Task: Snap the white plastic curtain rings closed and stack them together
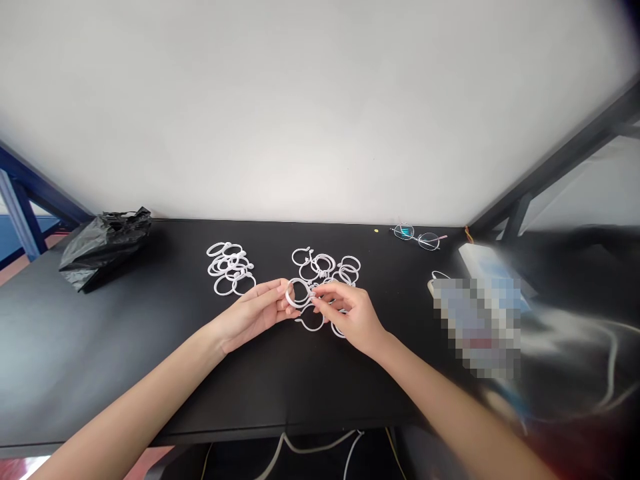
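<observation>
Over the middle of a black table [150, 347], both my hands meet on one white plastic ring [299, 293]. My left hand [253, 313] pinches the ring's left side between thumb and fingers. My right hand [350, 315] grips its right side with curled fingers. Just behind and under the hands lies a loose heap of white rings [327, 267], some of them open at a gap. A second, tidier pile of white rings [230, 267] lies to the left of my left hand.
A crumpled black plastic bag [103, 245] sits at the table's far left. A pair of glasses [419, 237] lies at the back right near the white wall. A blurred-out object [475, 320] and white cables [607, 373] are at the right.
</observation>
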A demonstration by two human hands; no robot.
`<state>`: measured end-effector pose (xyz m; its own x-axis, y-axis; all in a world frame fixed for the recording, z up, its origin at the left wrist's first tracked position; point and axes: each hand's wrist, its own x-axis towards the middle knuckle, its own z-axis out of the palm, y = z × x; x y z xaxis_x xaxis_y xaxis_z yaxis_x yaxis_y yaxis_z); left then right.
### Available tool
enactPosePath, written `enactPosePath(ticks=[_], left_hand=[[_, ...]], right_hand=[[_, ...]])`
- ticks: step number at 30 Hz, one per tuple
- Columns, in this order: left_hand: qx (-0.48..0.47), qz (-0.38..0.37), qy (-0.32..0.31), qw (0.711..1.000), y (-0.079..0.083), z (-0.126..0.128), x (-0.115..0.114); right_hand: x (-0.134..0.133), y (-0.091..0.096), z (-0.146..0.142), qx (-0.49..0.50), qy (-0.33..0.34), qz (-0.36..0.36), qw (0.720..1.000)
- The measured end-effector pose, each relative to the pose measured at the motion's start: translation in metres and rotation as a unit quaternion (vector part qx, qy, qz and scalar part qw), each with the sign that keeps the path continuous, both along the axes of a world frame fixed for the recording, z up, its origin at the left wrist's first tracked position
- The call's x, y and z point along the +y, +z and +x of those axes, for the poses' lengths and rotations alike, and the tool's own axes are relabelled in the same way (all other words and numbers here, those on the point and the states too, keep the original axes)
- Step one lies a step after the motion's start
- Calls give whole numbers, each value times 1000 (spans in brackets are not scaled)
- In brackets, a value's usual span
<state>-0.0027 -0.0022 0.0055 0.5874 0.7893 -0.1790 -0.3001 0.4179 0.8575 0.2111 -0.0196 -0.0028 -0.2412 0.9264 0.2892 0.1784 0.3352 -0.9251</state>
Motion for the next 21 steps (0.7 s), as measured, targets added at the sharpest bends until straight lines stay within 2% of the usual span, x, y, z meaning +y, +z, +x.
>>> enactPosePath(ticks=[2,5,8,11,14,21], left_hand=[[24,36,11,999,-1,0,-1],[101,142,70,982,-2,0,-4],[211,289,118,926,0,0,-7],[286,398,118,864,3,-1,-9],[317,437,122,833,6,-2,-8],[332,495,142,790,6,-5,-8]], right_hand=[[0,0,0,29,8,-15,999],[-1,0,0,34,2,-8,999],[-1,1,0,15,-1,23,1000],[-1,0,1,-6,-2,60,998],[-1,-2,1,-14,-5,88,996],[0,-1,1,4,-10,162,987]])
